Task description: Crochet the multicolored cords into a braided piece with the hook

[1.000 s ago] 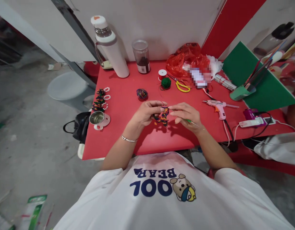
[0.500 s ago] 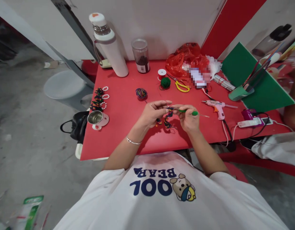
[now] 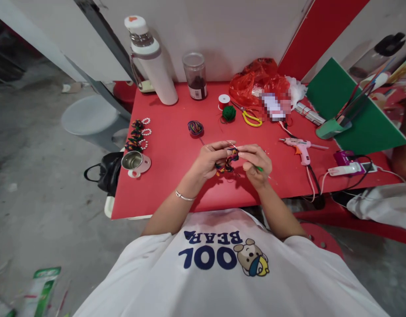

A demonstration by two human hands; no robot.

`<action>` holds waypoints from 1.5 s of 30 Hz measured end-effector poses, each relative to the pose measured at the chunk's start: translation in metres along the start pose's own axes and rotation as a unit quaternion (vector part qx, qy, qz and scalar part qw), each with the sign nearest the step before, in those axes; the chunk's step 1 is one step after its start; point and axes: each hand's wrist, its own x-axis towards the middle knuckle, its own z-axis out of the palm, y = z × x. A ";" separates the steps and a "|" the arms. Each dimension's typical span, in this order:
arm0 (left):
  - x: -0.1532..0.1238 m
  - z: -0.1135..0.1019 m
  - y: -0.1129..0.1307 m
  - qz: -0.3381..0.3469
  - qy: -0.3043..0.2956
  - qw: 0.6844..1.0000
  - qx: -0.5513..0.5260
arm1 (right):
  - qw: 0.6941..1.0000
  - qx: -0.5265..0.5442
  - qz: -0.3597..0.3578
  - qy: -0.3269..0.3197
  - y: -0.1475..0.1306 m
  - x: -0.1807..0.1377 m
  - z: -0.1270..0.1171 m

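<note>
Over the red table (image 3: pixel 163 176), my left hand (image 3: pixel 209 159) pinches a small multicoloured crocheted piece (image 3: pixel 230 160) between thumb and fingers. My right hand (image 3: pixel 256 160) is closed round a green-handled crochet hook (image 3: pixel 258 168), whose tip is at the piece. A strand of yarn runs from the piece back to a multicoloured yarn ball (image 3: pixel 195 128) behind my left hand.
On the table: a white flask (image 3: pixel 152 59), a clear jar (image 3: pixel 195 75), a red spool (image 3: pixel 223 101), a green yarn ball (image 3: pixel 228 113), yellow scissors (image 3: pixel 251 119), a red bag (image 3: pixel 259 83), a pink glue gun (image 3: pixel 298 145), a steel cup (image 3: pixel 133 162), finished pieces (image 3: pixel 137 134), a power strip (image 3: pixel 350 168).
My right hand turned and drew closer to the left hand, and the hook's green handle, sticking out to the right half a second ago, is now mostly hidden under its fingers.
</note>
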 end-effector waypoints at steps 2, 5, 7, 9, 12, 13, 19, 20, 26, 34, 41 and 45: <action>-0.001 -0.006 0.006 -0.011 -0.007 1.000 0.021 | 0.999 0.015 0.012 -0.049 0.000 0.008 -0.013; 0.000 -0.012 0.010 -0.013 -0.012 0.999 0.051 | 0.995 0.013 0.011 -0.100 0.000 0.020 -0.031; 0.001 -0.013 0.012 -0.012 -0.016 0.997 0.070 | 0.992 0.019 0.008 -0.122 -0.001 0.027 -0.039; 0.001 -0.012 0.014 -0.006 -0.020 0.996 0.088 | 0.989 0.032 0.018 -0.142 -0.003 0.032 -0.044; 0.000 -0.011 0.018 -0.003 -0.028 0.993 0.115 | 0.981 0.064 0.070 -0.167 -0.005 0.039 -0.049; -0.001 -0.010 0.020 -0.007 -0.034 0.992 0.122 | 0.977 0.079 0.092 -0.173 -0.005 0.040 -0.051; -0.002 -0.011 0.024 -0.013 -0.061 0.986 0.154 | 0.959 0.143 0.181 -0.162 -0.003 0.042 -0.059; -0.002 -0.010 0.023 -0.009 -0.062 0.986 0.154 | 0.957 0.148 0.195 -0.153 -0.002 0.039 -0.057; -0.001 -0.001 0.014 0.019 -0.048 0.990 0.134 | 0.897 0.270 0.349 0.005 -0.001 0.017 -0.021; 0.000 -0.001 0.014 0.018 -0.063 0.995 0.079 | 0.878 0.289 0.373 0.084 0.000 0.011 -0.009; 0.003 -0.002 0.007 0.031 -0.071 0.994 0.072 | 0.887 0.283 0.355 0.079 0.001 0.006 -0.008; 0.004 -0.002 0.005 0.023 -0.063 0.994 0.081 | 0.895 0.271 0.343 0.084 -0.001 0.003 -0.007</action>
